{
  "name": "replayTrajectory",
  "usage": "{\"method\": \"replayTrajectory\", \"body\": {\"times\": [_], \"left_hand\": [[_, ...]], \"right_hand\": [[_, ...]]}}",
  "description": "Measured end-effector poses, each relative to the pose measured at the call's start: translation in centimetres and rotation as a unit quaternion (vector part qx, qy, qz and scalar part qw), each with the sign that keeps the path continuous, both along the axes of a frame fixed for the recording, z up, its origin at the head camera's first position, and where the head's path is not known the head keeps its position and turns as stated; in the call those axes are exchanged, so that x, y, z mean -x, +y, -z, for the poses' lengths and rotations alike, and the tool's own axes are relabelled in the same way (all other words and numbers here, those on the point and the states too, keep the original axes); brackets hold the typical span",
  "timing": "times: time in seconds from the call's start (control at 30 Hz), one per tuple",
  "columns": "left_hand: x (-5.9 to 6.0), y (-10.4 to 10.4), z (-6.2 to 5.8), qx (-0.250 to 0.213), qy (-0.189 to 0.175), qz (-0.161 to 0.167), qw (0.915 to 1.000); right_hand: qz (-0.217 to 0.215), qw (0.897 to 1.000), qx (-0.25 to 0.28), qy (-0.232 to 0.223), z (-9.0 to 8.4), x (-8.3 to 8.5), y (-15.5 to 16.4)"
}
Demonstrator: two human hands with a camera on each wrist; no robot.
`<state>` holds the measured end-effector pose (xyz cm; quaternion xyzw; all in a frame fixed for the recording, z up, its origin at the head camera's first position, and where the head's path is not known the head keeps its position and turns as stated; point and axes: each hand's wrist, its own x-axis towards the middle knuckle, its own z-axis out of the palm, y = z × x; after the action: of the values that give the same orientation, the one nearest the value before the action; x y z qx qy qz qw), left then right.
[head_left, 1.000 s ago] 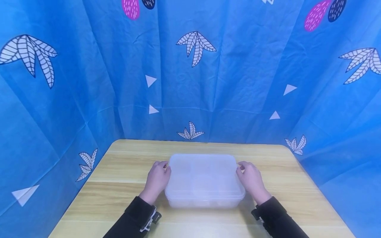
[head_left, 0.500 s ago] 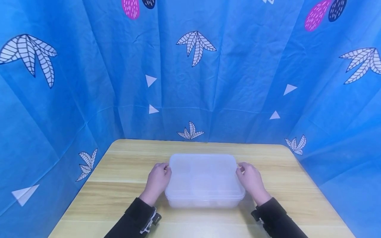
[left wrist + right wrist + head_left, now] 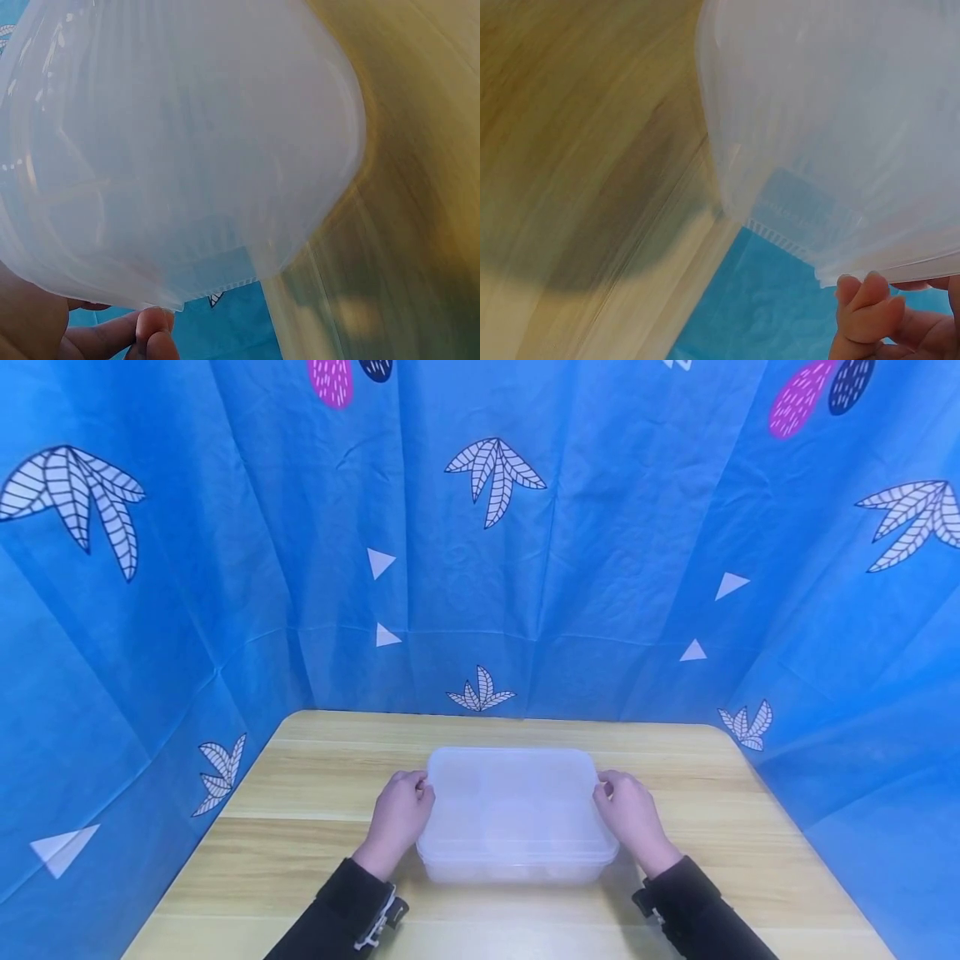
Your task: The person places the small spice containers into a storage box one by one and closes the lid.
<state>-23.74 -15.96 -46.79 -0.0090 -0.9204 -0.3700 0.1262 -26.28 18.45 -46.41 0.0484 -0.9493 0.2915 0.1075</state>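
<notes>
Both my hands are on the translucent plastic container [image 3: 516, 814] right now, one at each short end. It sits lid-on on the wooden table [image 3: 315, 760], about midway between the left and right edges and nearer the front edge than the back.

My left hand [image 3: 399, 817] is against the left end, fingers curled round the rim near the far left corner. From the left wrist view the lidded box [image 3: 165, 142] fills nearly the whole frame, cloudy white, and my fingertips [image 3: 156, 324] sit bunched close together just under the lid's lip, touching it.

My right hand [image 3: 630, 814] mirrors that on the right end, fingers hooked at the rim near the far right corner. The right wrist view shows the same milky wall and lid edge, with my fingertips [image 3: 870, 296] pressed together right under the lip; the small ribbed tab of the lid [image 3: 776, 234] lies just beside them.

Black sleeves [image 3: 341, 910] cover both forearms. Behind the table hangs a blue curtain [image 3: 600, 527] printed with white leaves and triangles.
</notes>
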Motion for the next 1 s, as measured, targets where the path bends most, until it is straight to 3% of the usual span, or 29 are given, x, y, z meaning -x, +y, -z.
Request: {"method": "replayTrajectory", "body": {"times": [1.0], "left_hand": [[-0.07,0.18,-0.07,0.001,0.021,0.001,0.9998]], "right_hand": [[-0.008,1.000,0.012,0.006,-0.16,-0.08,0.36]]}}
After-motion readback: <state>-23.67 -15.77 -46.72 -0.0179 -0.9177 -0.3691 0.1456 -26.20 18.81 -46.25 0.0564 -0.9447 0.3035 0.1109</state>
